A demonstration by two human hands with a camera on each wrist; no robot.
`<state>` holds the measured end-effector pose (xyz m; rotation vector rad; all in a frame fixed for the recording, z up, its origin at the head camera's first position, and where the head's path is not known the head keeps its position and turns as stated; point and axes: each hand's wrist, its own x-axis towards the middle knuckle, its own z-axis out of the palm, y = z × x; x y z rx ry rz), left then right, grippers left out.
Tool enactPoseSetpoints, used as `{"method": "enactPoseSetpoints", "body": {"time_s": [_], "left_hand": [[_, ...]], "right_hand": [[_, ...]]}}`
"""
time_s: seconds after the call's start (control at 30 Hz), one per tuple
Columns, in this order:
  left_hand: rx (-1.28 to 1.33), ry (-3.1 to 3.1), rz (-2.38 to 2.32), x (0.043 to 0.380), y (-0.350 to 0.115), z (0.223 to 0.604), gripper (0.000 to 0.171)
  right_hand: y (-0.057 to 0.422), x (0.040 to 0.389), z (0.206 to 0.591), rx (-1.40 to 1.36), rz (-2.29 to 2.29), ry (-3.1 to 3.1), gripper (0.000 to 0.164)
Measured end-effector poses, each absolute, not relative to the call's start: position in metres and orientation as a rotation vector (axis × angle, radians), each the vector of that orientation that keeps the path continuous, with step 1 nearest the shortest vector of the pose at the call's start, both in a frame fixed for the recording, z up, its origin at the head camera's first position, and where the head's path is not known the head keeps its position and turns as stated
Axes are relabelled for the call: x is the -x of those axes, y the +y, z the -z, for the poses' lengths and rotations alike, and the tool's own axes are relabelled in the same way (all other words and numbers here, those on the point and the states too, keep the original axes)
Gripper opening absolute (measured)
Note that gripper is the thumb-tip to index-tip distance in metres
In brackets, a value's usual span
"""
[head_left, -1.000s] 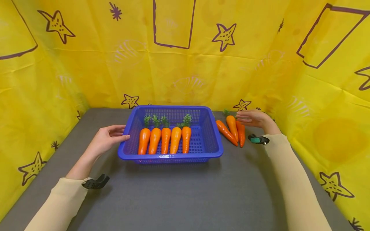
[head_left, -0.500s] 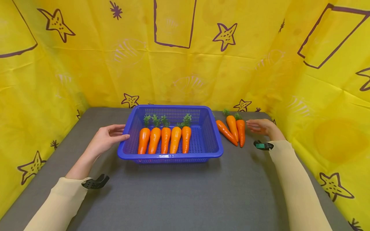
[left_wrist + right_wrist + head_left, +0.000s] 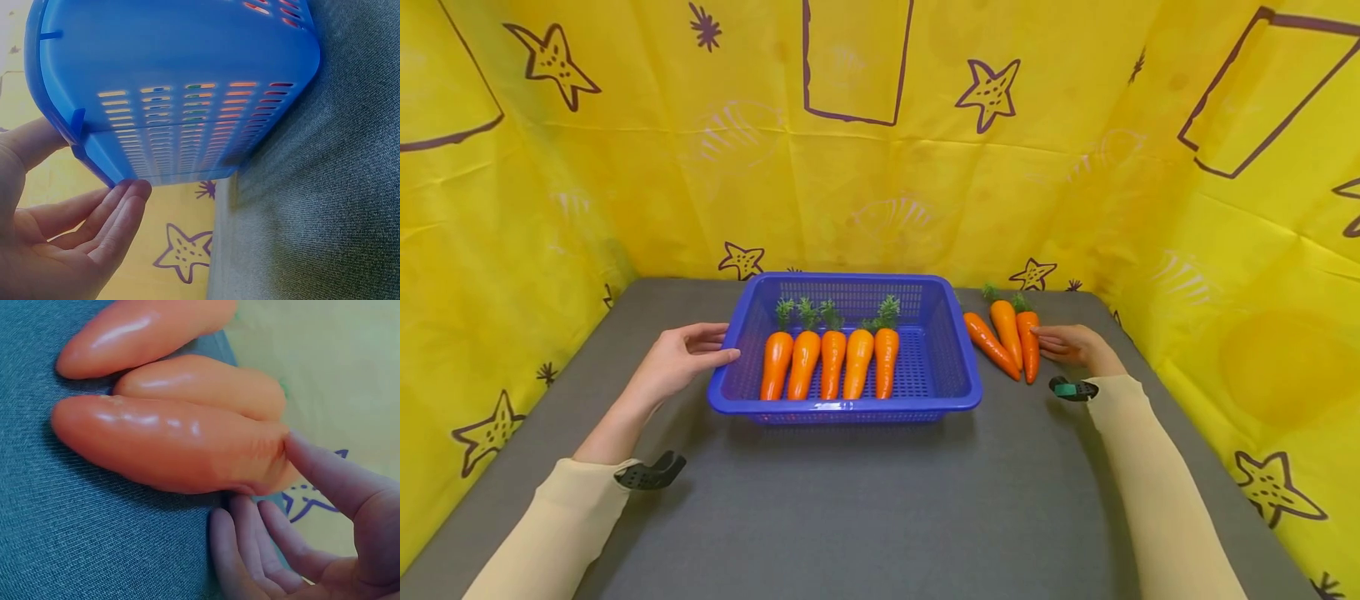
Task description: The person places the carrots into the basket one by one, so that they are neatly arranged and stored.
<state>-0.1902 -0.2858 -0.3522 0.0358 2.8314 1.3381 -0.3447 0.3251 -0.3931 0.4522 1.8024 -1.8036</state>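
Note:
A blue plastic basket (image 3: 842, 406) stands on the table, with several orange carrots (image 3: 831, 362) lined up inside, green tops toward the back. My left hand (image 3: 673, 362) holds the basket's left side; in the left wrist view the thumb goes over the rim and the fingers touch the outer wall (image 3: 156, 56). To the right of the basket lie 3 more carrots. My right hand (image 3: 1078, 346) is at the rightmost carrot (image 3: 1028, 350), pinching its thick upper end between thumb and fingers. In the right wrist view that carrot (image 3: 162, 444) rests on the cloth beside the other two.
The table has a dark grey cloth (image 3: 865, 500). Yellow curtains (image 3: 850, 183) with drawn starfish and fish enclose it at the back and both sides. The middle carrot (image 3: 1006, 329) and the left carrot (image 3: 991, 343) lie close to the basket's right wall.
My right hand first drew back right from above the loose carrots, then came down and left onto the rightmost one's upper end. My left hand and the basket have stayed put.

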Motion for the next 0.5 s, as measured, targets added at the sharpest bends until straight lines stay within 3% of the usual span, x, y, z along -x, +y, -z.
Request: {"method": "enactPoseSetpoints", "body": {"time_s": [0.07,0.17,0.5], "left_hand": [[-0.035,2.834,-1.334,0.19,-0.285,0.352,0.071],[-0.032,2.833,-1.334,0.189,-0.284,0.35,0.071],[-0.029,2.826,-1.322,0.19,-0.285,0.35,0.072]], "right_hand": [[0.322,0.344,0.394,-0.47,1.793,1.824,0.069],[0.319,0.343,0.394,-0.45,1.739,1.893,0.081],[0.311,0.345,0.394,-0.403,1.615,2.022,0.069]]}}
